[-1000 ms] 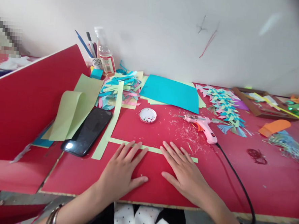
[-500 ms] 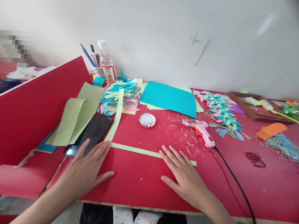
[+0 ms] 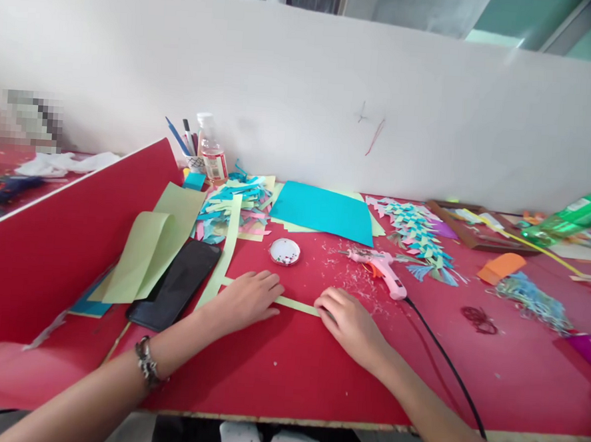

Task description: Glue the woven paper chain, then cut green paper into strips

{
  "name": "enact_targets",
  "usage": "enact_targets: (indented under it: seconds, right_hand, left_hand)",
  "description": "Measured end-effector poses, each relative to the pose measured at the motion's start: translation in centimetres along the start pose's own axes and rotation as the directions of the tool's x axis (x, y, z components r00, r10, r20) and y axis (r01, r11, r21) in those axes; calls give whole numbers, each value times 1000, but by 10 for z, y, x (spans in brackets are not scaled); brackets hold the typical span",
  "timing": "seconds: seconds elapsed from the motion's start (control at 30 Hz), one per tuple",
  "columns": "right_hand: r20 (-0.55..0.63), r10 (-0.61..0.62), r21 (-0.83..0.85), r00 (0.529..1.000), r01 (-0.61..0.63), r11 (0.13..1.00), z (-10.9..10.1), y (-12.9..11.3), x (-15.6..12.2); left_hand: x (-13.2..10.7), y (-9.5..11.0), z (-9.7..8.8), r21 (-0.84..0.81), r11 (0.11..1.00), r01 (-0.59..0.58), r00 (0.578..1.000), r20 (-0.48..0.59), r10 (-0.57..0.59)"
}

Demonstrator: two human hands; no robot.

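Note:
A narrow pale green paper strip [image 3: 297, 306] runs left to right across the red tabletop. My left hand [image 3: 251, 297] lies over its left part, fingers stretched out and held low. At the strip's right end, my right hand [image 3: 345, 317] is closed with curled fingers around it, hiding that end. A second, longer green strip [image 3: 230, 237] stretches away from me, left of my left hand. Beyond my hands sits a small white lid [image 3: 284, 252] with specks in it. A pink glue gun [image 3: 381, 269] lies past my right hand.
A black phone [image 3: 176, 287] and bent green paper [image 3: 140, 258] lie left, beside a leaning red board [image 3: 74, 241]. Behind are cut paper strips [image 3: 236, 207], a blue sheet [image 3: 326, 211] and a bottle [image 3: 213, 156]. The glue gun's black cord [image 3: 442, 353] trails right.
My left hand has slid right from the strip's left end toward its middle. The right hand's fingers went from spread flat to curled at the right end. The view has tilted up.

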State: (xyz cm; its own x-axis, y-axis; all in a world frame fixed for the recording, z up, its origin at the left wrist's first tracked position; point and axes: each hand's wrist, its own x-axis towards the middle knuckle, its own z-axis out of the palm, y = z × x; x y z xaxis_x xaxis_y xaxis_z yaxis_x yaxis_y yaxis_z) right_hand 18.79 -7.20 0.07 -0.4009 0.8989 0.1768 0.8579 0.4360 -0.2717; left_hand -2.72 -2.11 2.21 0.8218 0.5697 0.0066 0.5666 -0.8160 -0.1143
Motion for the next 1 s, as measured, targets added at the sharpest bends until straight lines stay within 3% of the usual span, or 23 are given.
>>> enact_targets:
  seconds: [0.13, 0.23, 0.3, 0.4, 0.5, 0.63, 0.73, 0.87, 1.0]
  right_hand:
    - [64, 140, 256, 988, -152, 955, -13, 10, 5]
    - [164, 168, 328, 972, -214, 920, -27, 15, 14]
    - [173, 126, 315, 977, -176, 933, -35, 15, 23]
    - [89, 33, 301, 995, -59, 952, -41, 8, 37]
    - [21, -50, 287, 999, 41, 957, -41, -4, 51]
    - [20, -94, 264, 995, 85, 961, -48, -11, 70]
    - [33, -111, 292, 993, 97, 951, -64, -12, 87]
    - [-50, -100, 225, 994, 108, 968, -74, -17, 107]
    - [-75, -143, 189, 987, 155, 970, -69, -19, 114]
  left_hand:
    - [6, -1, -1, 9, 999, -49, 997, -66, 49]
    - [11, -3, -10, -60, 993, -106, 994, -30, 105]
    - [19, -6, -21, -185, 980, -71, 995, 51, 82]
    - [34, -15, -39, -393, 917, 61, 970, 241, 38]
    - [47, -30, -55, -515, 851, 102, 929, 355, 103]
    - [51, -52, -68, -672, 732, 110, 911, 362, 195]
    - [47, -63, -74, -750, 652, 107, 952, 267, 151]
    - [41, -71, -77, -768, 635, 85, 985, 160, 63]
    - [35, -81, -80, -799, 578, 168, 951, 286, 118]
